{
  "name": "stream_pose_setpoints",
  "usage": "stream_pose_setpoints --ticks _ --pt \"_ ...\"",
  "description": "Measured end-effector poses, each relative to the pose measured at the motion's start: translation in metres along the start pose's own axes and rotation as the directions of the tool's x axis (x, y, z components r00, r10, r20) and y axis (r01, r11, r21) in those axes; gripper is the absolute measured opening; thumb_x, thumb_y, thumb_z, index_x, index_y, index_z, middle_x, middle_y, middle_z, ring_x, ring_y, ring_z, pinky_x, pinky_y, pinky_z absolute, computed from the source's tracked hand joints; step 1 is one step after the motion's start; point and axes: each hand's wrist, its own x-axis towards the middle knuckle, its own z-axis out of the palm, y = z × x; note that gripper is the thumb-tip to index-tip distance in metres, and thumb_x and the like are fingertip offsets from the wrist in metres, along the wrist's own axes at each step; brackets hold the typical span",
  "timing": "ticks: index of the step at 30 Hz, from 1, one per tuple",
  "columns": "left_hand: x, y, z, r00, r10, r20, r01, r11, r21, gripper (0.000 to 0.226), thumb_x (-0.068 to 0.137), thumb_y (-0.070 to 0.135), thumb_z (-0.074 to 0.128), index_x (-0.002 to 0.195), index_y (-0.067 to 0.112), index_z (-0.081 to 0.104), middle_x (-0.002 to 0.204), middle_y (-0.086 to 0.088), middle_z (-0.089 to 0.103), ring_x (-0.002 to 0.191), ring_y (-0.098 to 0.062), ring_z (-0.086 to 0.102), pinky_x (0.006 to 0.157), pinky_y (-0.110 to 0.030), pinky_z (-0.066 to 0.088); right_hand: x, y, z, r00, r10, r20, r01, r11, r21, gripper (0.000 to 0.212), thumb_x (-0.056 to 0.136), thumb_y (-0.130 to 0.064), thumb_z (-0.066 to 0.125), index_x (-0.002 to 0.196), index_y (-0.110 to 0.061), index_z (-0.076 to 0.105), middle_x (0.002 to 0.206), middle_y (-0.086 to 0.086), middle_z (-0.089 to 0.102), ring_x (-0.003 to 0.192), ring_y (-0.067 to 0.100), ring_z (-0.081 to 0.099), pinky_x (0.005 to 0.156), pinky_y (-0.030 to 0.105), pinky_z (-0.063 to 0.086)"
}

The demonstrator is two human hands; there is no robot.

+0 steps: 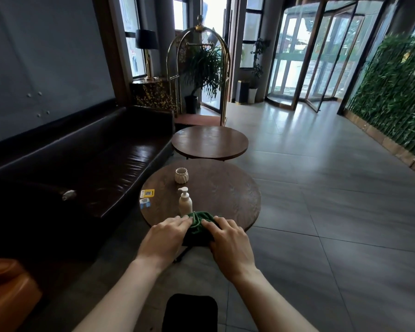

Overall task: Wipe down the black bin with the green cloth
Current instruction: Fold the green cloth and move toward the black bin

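The green cloth (199, 220) lies bunched at the near edge of a round dark wooden table (228, 195). My left hand (165, 238) presses and grips its left side. My right hand (228, 243) holds its right side, fingers curled over the folds. The lower part of the cloth hangs over the table edge between my hands. The black bin (189, 312) shows as a dark rounded shape on the floor at the bottom of the view, between my forearms and below the table. Neither hand touches it.
A white pump bottle (185, 202) stands just behind the cloth, a ribbed cream cup (181, 175) farther back, and two cards (147, 193) at the table's left. A dark leather sofa (82, 164) runs along the left. A second round table (209, 142) stands beyond.
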Motion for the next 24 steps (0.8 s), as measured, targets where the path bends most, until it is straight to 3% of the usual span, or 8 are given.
stream_pose_setpoints --ticks 8,14,18,24 --pt "-0.018 0.013 0.006 1.000 -0.009 0.026 0.010 1.000 -0.026 0.050 0.098 0.006 0.050 0.146 0.018 0.050 0.147 -0.003 0.056 0.137 -0.021 0.051 0.106 -0.039 0.048 -0.029 -0.002 -0.003 1.000 0.016 -0.023 -0.016 1.000 0.001 0.052 0.096 -0.020 0.060 0.145 -0.035 0.052 0.145 -0.001 0.056 0.125 0.026 0.056 0.097 0.042 0.050" --pt "-0.035 0.002 0.006 0.999 0.004 0.036 -0.002 0.999 -0.048 0.050 0.092 0.001 0.057 0.140 0.013 0.057 0.140 -0.006 0.062 0.130 -0.026 0.058 0.099 -0.044 0.053 -0.037 -0.019 0.005 0.999 0.008 -0.034 -0.009 1.000 -0.017 0.050 0.099 -0.023 0.058 0.146 -0.035 0.050 0.147 -0.001 0.054 0.129 0.025 0.054 0.101 0.041 0.049" --pt "-0.053 -0.014 0.016 0.997 0.003 0.081 0.002 0.998 -0.061 0.055 0.092 0.001 0.055 0.145 0.017 0.052 0.147 -0.001 0.056 0.136 -0.022 0.051 0.105 -0.041 0.048 -0.049 -0.035 0.021 1.000 0.019 -0.002 -0.019 0.999 -0.027 0.051 0.097 -0.022 0.060 0.146 -0.034 0.051 0.147 0.000 0.055 0.128 0.025 0.055 0.101 0.041 0.049" --pt "-0.082 -0.035 0.043 0.992 0.004 0.124 0.008 0.996 -0.093 0.056 0.088 -0.002 0.058 0.141 0.016 0.056 0.143 -0.002 0.060 0.134 -0.023 0.055 0.101 -0.041 0.051 -0.066 -0.056 0.052 0.997 0.039 0.067 -0.034 0.997 -0.066 0.052 0.096 -0.023 0.063 0.146 -0.033 0.052 0.145 0.001 0.058 0.128 0.025 0.056 0.099 0.041 0.051"
